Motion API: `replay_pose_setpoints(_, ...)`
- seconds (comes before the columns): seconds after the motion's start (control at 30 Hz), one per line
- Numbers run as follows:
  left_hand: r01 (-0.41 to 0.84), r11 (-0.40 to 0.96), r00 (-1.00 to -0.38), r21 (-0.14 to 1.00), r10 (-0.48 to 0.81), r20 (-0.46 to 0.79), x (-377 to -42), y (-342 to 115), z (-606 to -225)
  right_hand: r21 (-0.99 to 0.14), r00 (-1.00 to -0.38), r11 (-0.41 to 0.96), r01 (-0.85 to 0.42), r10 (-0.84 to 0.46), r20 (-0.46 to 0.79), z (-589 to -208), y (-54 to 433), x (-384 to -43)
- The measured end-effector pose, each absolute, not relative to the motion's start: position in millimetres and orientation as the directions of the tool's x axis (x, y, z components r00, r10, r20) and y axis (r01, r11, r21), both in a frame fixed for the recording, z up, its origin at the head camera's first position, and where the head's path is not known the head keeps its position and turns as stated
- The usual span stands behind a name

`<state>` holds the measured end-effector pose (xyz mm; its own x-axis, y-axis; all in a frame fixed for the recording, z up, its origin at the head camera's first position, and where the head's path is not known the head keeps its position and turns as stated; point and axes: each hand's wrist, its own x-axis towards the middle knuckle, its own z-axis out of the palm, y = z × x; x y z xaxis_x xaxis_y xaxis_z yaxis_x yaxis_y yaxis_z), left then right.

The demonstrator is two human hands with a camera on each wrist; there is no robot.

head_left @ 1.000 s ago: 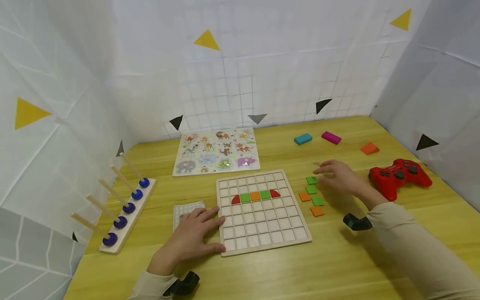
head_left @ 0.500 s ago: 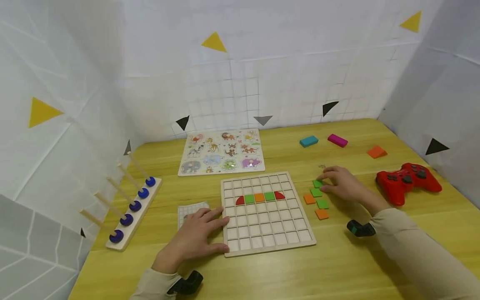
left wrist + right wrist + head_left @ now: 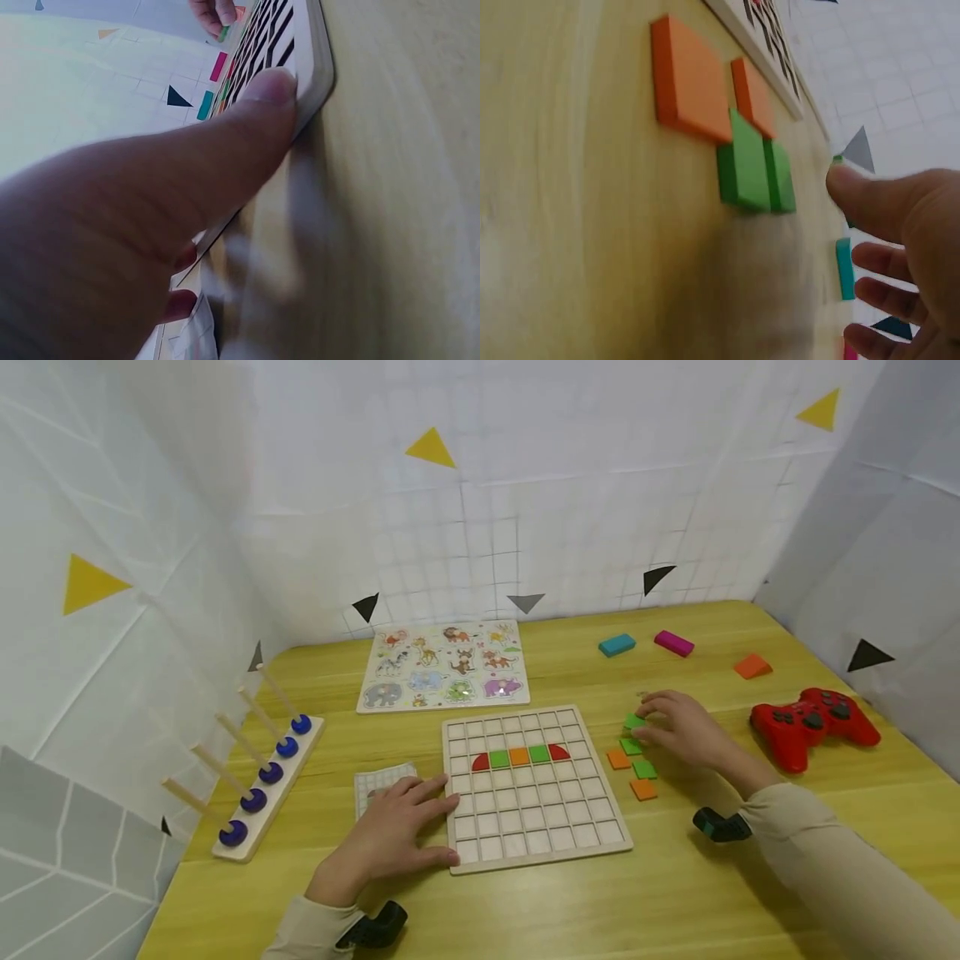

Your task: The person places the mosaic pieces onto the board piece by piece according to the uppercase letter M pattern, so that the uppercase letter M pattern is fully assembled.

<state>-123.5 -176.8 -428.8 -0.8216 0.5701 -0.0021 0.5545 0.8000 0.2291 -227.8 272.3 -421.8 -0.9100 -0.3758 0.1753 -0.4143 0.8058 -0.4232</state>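
My right hand (image 3: 686, 731) pinches a green square tile (image 3: 633, 722) between thumb and fingers, to the right of the wooden grid board (image 3: 540, 861). The left wrist view shows this green tile (image 3: 223, 33) at its fingertips. Below it lie two more green tiles (image 3: 751, 166) and two orange tiles (image 3: 694, 79), flat on the table. My left hand (image 3: 397, 831) rests with extended fingers along the board's left edge, its thumb near the front corner. One row of the board holds red quarter-round pieces (image 3: 558, 752) at both ends, with green and orange squares between.
A grid-printed card (image 3: 371, 783) lies partly under my left hand. At left stands a peg rack (image 3: 281, 785) with blue rings. An animal puzzle (image 3: 442, 664) is behind the board. Teal (image 3: 617, 645), magenta (image 3: 674, 643) and orange blocks (image 3: 752, 666) lie behind a red game controller (image 3: 813, 722).
My right hand has come down and nearer to the green tiles and pinched the farthest one. The left hand has stayed at the board's edge. The head view has shifted slightly.
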Motion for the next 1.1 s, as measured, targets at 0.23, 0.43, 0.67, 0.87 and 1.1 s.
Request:
replay_pose_setpoints(0.23,0.558,0.798,-0.820,0.227,0.573,0.001,-123.9,-176.5,-427.9,-0.469,-0.892,0.760,-0.450,-0.414,0.183,-411.1,234.6,-216.4)
replay_pose_setpoints(0.43,0.563,0.791,-0.815,0.239,0.580,-0.003,-124.3,-176.8,-428.7,-0.385,-0.820,0.726,-0.570,-0.530,0.214,-413.2,187.2,-210.1)
replay_pose_setpoints(0.67,0.575,0.781,-0.807,0.243,0.591,0.011,-123.8,-176.1,-426.2,-0.331,-0.734,0.658,-0.676,-0.639,0.230,-414.7,132.1,-201.1)
replay_pose_setpoints(0.87,0.581,0.779,-0.804,0.237,0.595,0.016,-124.1,-175.5,-425.8,-0.309,-0.692,0.622,-0.719,-0.680,0.242,-417.4,98.0,-196.7)
replay_pose_setpoints(1.1,0.551,0.772,-0.809,0.315,0.587,-0.024,-124.4,-176.4,-425.6,-0.293,-0.687,0.623,-0.725,-0.679,0.257,-423.1,81.7,-196.2)
